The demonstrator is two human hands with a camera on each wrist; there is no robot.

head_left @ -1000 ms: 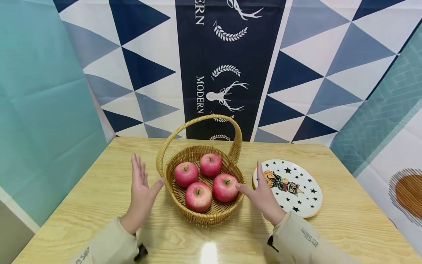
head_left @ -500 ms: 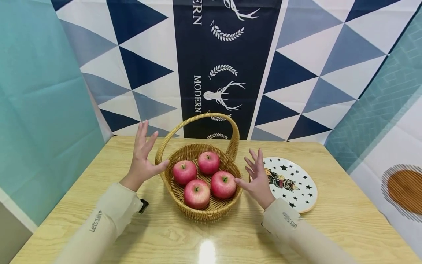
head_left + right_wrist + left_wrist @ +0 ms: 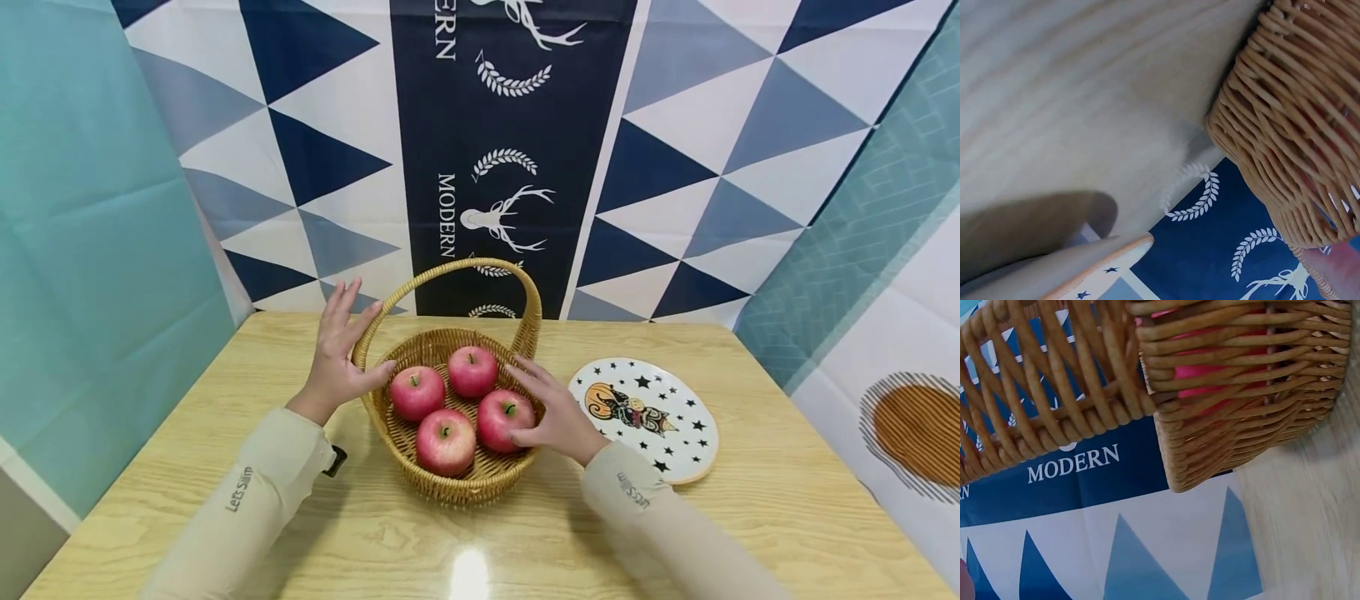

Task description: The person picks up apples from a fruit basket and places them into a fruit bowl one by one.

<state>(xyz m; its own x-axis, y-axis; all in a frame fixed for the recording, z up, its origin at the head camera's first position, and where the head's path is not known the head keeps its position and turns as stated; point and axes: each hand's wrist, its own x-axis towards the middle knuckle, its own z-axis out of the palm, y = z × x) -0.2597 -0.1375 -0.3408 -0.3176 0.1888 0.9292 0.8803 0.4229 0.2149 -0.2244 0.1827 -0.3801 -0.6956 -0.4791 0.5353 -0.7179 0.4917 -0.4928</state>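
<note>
**Tip risk: uneven push**

Desk (image 3: 390, 558): basket (image 3: 457, 493) mid, plate (image 3: 678, 412) at its 3 o'clock. Left hand (image 3: 334, 360) at 10, right hand (image 3: 559, 415) at 3, fingers apart on both. Off-centre shove could tip it, spilling apples (image 3: 446, 446) inside.

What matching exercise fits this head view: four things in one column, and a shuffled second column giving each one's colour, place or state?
1. apples
2. basket
3. plate
4. table

A. mostly white, to the right of the basket
B. pale wood, beneath the other three
C. pinkish red, four together in a container
D. woven, with a tall arched handle

Right pairs: 1-C, 2-D, 3-A, 4-B.
</note>
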